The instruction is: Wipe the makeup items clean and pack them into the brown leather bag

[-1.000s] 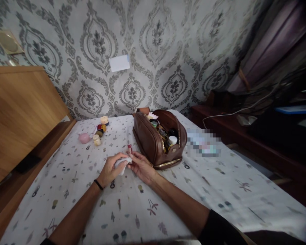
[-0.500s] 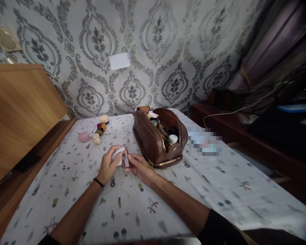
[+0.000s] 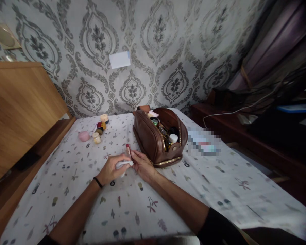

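My right hand (image 3: 143,166) is closed around an uncapped lipstick (image 3: 128,150), its red tip pointing up and away from me. Pinched in my left hand (image 3: 114,169) is a crumpled white wipe (image 3: 122,164), pressed against the lipstick's lower part. Both hands meet just above the patterned cloth. Right behind my right hand stands a brown leather cosmetic bag (image 3: 148,136), unzipped, with several jars and bottles inside, one with a white lid (image 3: 173,138). The base of the lipstick is hidden by my fingers.
At the back left of the cloth-covered table (image 3: 73,204) sit a pink container (image 3: 84,136), a small cream-lidded jar (image 3: 96,137) and several other little jars (image 3: 104,118). A wooden panel (image 3: 22,109) borders the left side. A white cable (image 3: 232,112) runs at the right.
The wipe has moved down from the lipstick's upper end to its lower part, so the red tip now shows. My left hand has shifted slightly down and right.
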The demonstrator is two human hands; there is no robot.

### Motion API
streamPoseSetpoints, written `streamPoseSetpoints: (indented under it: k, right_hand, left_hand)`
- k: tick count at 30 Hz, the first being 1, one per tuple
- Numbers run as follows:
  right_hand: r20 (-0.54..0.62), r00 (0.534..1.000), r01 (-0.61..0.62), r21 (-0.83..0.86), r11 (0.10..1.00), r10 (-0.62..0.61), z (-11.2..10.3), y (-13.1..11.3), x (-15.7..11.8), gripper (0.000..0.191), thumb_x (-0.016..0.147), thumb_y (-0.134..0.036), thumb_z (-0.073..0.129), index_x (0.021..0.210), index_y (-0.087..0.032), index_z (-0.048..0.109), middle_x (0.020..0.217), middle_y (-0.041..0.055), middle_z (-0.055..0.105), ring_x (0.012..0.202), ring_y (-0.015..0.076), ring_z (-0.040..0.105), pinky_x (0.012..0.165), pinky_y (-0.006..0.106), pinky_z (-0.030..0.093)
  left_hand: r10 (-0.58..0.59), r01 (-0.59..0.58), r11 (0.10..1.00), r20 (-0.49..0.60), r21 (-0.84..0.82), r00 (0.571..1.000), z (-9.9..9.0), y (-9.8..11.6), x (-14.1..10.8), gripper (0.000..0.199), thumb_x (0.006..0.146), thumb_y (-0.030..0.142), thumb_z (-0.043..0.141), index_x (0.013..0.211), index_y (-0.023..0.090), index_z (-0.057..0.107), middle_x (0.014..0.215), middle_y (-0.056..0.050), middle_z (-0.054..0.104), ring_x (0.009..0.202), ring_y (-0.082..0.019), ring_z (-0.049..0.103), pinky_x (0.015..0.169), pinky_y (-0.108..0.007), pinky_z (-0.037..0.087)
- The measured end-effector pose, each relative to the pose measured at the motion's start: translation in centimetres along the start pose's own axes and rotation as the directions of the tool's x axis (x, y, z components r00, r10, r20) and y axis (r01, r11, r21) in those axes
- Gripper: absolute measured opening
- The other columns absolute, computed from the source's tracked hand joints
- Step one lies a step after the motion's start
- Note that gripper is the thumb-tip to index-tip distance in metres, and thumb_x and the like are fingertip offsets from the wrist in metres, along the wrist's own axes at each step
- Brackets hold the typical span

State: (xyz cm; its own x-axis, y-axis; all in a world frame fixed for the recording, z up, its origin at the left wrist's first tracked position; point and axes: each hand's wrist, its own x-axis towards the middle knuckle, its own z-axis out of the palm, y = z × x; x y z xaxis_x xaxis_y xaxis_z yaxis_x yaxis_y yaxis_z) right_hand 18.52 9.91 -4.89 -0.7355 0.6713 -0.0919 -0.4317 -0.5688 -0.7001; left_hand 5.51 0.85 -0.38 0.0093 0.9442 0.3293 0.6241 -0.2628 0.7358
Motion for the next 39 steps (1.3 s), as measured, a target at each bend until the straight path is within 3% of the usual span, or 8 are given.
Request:
streamPoseSetpoints:
  k: [7, 14, 20, 24, 28, 34, 39]
  right_hand:
    - [0.013, 1.000, -0.018, -0.021, 1.000, 0.018, 0.3, -0.3, -0.1, 0.039, 0.060, -0.042, 0.087, 0.081, -0.016, 0.068, 0.071, -0.0030, 0.062, 0.062, 0.0086, 0.058, 0.057, 0.021, 0.052]
    - [0.112, 0.991, -0.059, -0.084, 0.995, 0.069, 0.3, -0.4, -0.4, 0.040, 0.065, -0.044, 0.084, 0.087, -0.014, 0.070, 0.073, 0.0015, 0.067, 0.066, 0.0119, 0.064, 0.055, 0.020, 0.050]
    - [0.172, 0.978, -0.094, -0.126, 0.988, 0.115, 0.6, -0.4, -0.6, 0.038, 0.070, -0.043, 0.081, 0.092, -0.014, 0.072, 0.071, 0.0022, 0.068, 0.067, 0.0119, 0.063, 0.054, 0.018, 0.047]
    - [0.136, 0.987, -0.074, -0.084, 0.994, 0.085, 0.5, -0.4, -0.6, 0.034, 0.069, -0.040, 0.082, 0.089, -0.015, 0.073, 0.072, 0.0000, 0.066, 0.063, 0.0094, 0.058, 0.054, 0.019, 0.047]
    - [0.103, 0.994, -0.036, -0.062, 0.997, 0.043, 0.3, -0.5, -0.4, 0.035, 0.066, -0.043, 0.083, 0.084, -0.014, 0.073, 0.070, -0.0003, 0.064, 0.061, 0.0092, 0.056, 0.054, 0.020, 0.047]
    - [0.015, 1.000, 0.012, 0.009, 1.000, -0.012, 0.3, -0.3, -0.1, 0.041, 0.059, -0.040, 0.088, 0.089, -0.018, 0.071, 0.074, -0.0023, 0.064, 0.063, 0.0099, 0.056, 0.057, 0.023, 0.047]
    - [0.010, 1.000, -0.008, -0.002, 1.000, 0.008, 0.3, -0.3, -0.1, 0.036, 0.060, -0.037, 0.088, 0.084, -0.017, 0.069, 0.073, -0.0025, 0.063, 0.064, 0.0097, 0.056, 0.059, 0.022, 0.048]
  left_hand:
    - [-0.069, 0.069, 0.996, 0.003, -0.053, 0.998, -0.1, -0.1, 0.0, 0.023, 0.087, 0.034, 0.056, 0.094, 0.017, 0.069, 0.085, -0.004, 0.072, 0.079, -0.018, 0.065, 0.075, -0.027, 0.048]
    - [-0.210, 0.190, 0.973, -0.162, -0.130, 0.964, 0.1, -0.4, 0.2, 0.028, 0.088, 0.041, 0.054, 0.101, 0.017, 0.063, 0.074, 0.000, 0.066, 0.066, -0.015, 0.059, 0.062, -0.024, 0.046]
    - [-0.180, 0.169, 0.984, -0.312, -0.063, 0.933, -0.1, -1.3, 0.2, 0.032, 0.092, 0.043, 0.050, 0.111, 0.019, 0.058, 0.098, -0.004, 0.067, 0.087, -0.017, 0.060, 0.079, -0.027, 0.047]
    - [-0.158, 0.148, 0.987, -0.249, -0.060, 0.956, -0.2, -1.3, 0.2, 0.032, 0.091, 0.044, 0.050, 0.109, 0.019, 0.059, 0.094, -0.003, 0.066, 0.084, -0.017, 0.060, 0.076, -0.026, 0.047]
    - [-0.168, 0.160, 0.984, -0.109, -0.077, 0.980, -0.5, -0.7, 0.1, 0.029, 0.089, 0.043, 0.053, 0.100, 0.018, 0.063, 0.081, -0.001, 0.065, 0.071, -0.015, 0.057, 0.064, -0.024, 0.044]
    - [-0.073, 0.077, 0.992, 0.043, -0.101, 0.996, -0.6, 0.2, 0.0, 0.024, 0.089, 0.037, 0.052, 0.093, 0.017, 0.066, 0.086, -0.004, 0.070, 0.081, -0.019, 0.062, 0.079, -0.029, 0.047]
    - [-0.089, 0.093, 0.991, 0.044, -0.099, 0.995, -0.4, 0.2, 0.1, 0.026, 0.088, 0.038, 0.053, 0.093, 0.017, 0.067, 0.084, -0.004, 0.069, 0.081, -0.019, 0.061, 0.077, -0.028, 0.046]
